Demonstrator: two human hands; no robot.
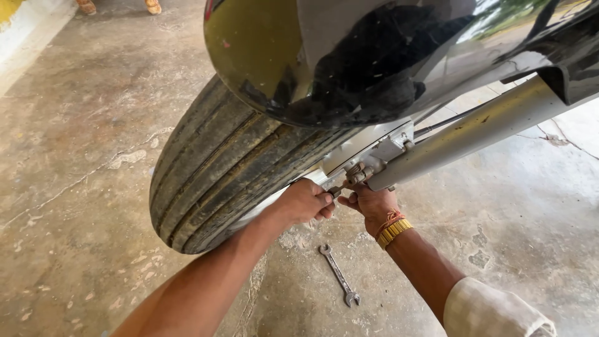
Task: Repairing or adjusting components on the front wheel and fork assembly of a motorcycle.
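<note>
Both forearms are seen rising from the lower frame toward the wheel hub at centre. Left hand (306, 201) is clenched around a small tool at the axle nut (353, 173); right hand (369, 203), wearing a yellow bangle (394, 231), is cupped beneath it, grip unclear. One open-ended spanner (339, 274) is lying on the concrete floor (75, 187) below, beside the tyre (218, 168).

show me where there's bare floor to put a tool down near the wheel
Bare concrete floor lies wide open left of the tyre. There is more to the right of the spanner, below the silver fork leg. It is crowded at the axle, where the left hand and right hand meet close under the mudguard.
</note>
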